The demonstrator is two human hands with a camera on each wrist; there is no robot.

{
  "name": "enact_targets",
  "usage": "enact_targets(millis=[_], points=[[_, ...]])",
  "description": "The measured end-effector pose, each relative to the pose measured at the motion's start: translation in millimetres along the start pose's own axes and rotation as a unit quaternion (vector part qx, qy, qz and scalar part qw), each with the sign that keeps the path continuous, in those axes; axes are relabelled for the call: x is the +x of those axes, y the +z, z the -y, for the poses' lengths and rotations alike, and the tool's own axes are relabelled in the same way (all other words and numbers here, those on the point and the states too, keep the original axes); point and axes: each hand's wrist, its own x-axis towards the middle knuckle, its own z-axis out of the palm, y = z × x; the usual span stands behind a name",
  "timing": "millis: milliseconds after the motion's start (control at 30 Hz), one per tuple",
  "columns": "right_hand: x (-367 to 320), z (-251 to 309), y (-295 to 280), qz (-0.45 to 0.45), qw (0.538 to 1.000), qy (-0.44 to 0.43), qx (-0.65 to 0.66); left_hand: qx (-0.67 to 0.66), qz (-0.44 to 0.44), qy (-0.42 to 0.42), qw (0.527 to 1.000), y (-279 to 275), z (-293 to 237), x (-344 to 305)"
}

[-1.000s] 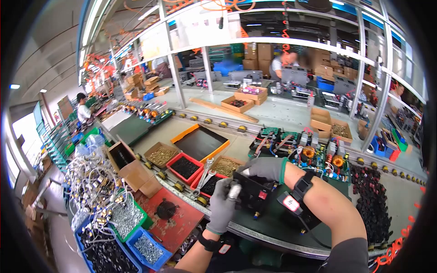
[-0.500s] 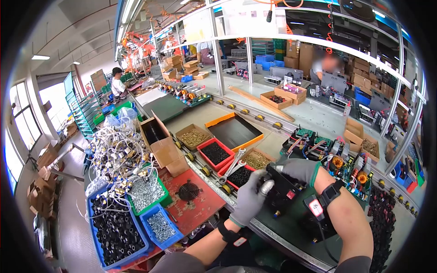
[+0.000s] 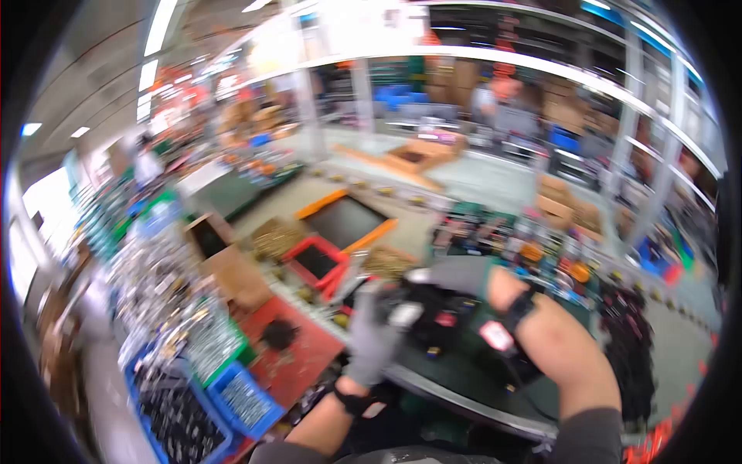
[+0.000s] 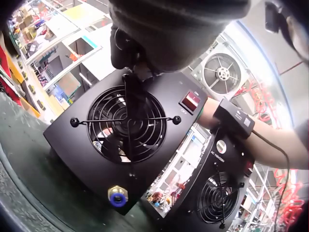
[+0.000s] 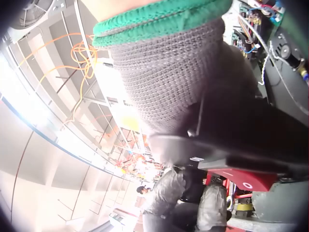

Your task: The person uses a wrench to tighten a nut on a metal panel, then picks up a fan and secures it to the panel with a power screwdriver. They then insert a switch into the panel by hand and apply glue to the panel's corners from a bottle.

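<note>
A black metal casing [image 4: 63,130] stands tilted on the dark green mat [image 3: 456,379], with a round fan grille [image 4: 126,123], red switch [image 4: 191,101] and brass fitting [image 4: 117,195] on its face. My gloved right hand [image 3: 456,278] grips its top edge; in the right wrist view dark shadow hides the fingertips. My gloved left hand [image 3: 375,329] holds the casing at its upper left, bent fingers close to the top screw [image 4: 126,77] of the grille. Screws also show at the grille's left and right. A second black casing [image 4: 193,193] with a fan stands beside it.
Open boards with wired components [image 3: 533,247] lie beyond the casings. Left of my hands are a red tray [image 3: 317,263] of black parts, blue bins [image 3: 243,402] and a tangle of white tubing [image 3: 154,271]. Black parts [image 3: 626,340] cover the right side.
The head view swung left, then back right, and is blurred now. Both hands stay on the casing with little visible movement.
</note>
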Motion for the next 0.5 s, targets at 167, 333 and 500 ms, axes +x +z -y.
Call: enact_targets(millis=[167, 333, 500], points=[[22.9, -4.2, -6.6, -0.082, 0.857, -0.288, -0.419, 0.180, 0.029, 0.201, 0.962, 8.4, 35.3, 4.2], [40.4, -18.5, -20.8, -0.041, 0.886, -0.199, -0.417, -0.052, 0.029, -0.024, 0.998, 14.1, -27.4, -4.2], [48.5, -8.4, -11.8, -0.026, 0.889, -0.119, -0.442, 0.158, 0.076, 0.129, 0.976, 2.8, 9.0, 3.6]])
